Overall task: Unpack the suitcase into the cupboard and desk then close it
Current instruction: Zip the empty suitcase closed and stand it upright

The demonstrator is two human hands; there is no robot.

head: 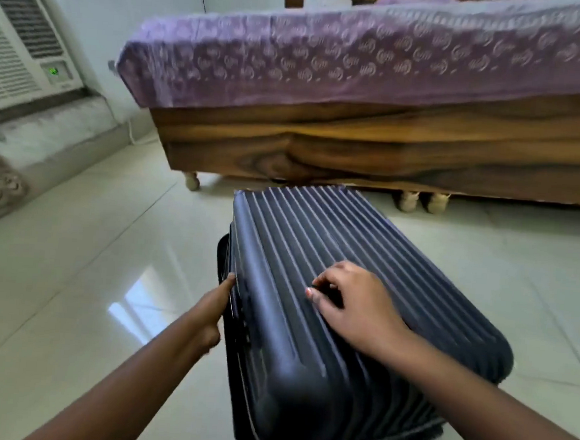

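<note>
2 hands met the dark ribbed suitcase [328, 291] lying shut on the floor [72, 273] beside the bed [390, 141]: left hand [211, 312], fingers straight, touched its side seam; right hand [355, 303], fingers loosely curled, rested on top.

Tiled floor [72, 273]: suitcase [313, 256] flat, bed [389, 151] behind.

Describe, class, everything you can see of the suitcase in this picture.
The suitcase is dark navy with a hard-looking shell ribbed lengthwise and rounded corners. It lies flat on the pale tiled floor, lid closed, its far end near the wooden bed. A seam runs along its left side. The left hand touches that side edge with straight fingers; the right hand rests on the ribbed top, its fingers pinching something small and dark, too small to identify.
</note>
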